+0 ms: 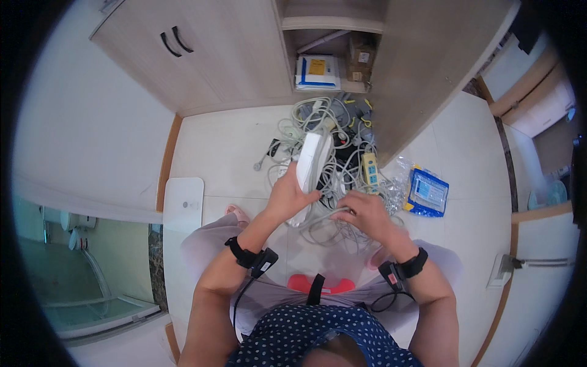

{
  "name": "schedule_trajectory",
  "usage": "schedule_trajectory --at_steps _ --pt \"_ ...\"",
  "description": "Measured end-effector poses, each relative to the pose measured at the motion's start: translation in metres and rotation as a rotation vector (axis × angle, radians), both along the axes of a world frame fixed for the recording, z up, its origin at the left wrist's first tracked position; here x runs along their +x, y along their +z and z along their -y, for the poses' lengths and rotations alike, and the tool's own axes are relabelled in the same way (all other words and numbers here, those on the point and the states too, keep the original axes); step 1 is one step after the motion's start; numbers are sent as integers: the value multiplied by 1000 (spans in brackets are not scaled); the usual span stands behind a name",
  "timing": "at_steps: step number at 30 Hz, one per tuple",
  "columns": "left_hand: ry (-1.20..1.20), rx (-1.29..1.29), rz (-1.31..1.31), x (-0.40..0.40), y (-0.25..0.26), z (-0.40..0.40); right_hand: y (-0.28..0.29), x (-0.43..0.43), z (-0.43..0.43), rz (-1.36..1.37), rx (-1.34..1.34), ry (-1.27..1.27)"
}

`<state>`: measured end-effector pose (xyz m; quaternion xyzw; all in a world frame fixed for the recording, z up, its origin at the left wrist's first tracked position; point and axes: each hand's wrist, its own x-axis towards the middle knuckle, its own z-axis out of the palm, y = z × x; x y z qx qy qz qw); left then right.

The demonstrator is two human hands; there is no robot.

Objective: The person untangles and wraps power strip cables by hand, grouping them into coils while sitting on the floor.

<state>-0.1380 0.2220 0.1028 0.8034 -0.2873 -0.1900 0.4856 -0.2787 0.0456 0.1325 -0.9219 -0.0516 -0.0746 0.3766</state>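
Observation:
My left hand (293,192) grips a long white power strip (308,156), tilted upright, with grey cable wound lengthwise around it. To its right my right hand (362,211) pinches a stretch of grey cable (326,214) between thumb and fingers. Behind and below both hands lies a tangled heap of pale cables (316,108) on the floor. A yellow power strip (370,169) with blue sockets rests in the heap's right side. A white plug (258,166) lies at the heap's left edge, near a small black item (274,147).
A blue and yellow plastic package (427,190) lies right of the heap, beside clear plastic wrap (395,183). Behind stands an open cabinet (332,23) holding papers (317,73) and a cardboard box (361,57). Its door panel (426,59) rises at right. A white flat scale (183,204) is at left.

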Motion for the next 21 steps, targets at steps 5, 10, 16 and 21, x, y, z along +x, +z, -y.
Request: schedule_trajectory --at_steps 5,10,16,21 --pt "-238 -85 -290 -5 -6 2 11 3 5 -49 160 -20" --pt "-330 -221 -566 -11 1 5 4 8 10 16 256 -30" --pt "-514 -196 -590 -15 19 6 8 11 6 -61 317 -131" --pt "-462 -117 -674 -7 17 -2 -9 7 13 -257 595 -122"
